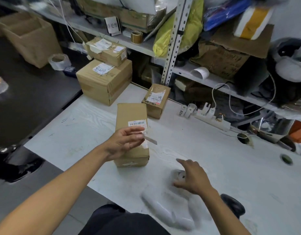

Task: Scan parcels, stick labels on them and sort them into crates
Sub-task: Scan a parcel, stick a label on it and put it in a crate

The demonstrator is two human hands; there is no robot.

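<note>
A long brown parcel with a barcode label lies on the white table in front of me. My left hand hovers over its near end and pinches a small white label strip between fingertips. My right hand hangs above the table to the right, fingers loosely spread, over a small white label roll; whether it touches the roll is unclear. A smaller labelled parcel stands just behind the long one.
Two stacked boxes sit at the table's far left corner. A power strip and small paper rolls lie along the back edge. White rolled sheets lie near me. Cluttered shelves rise behind; a black surface lies left.
</note>
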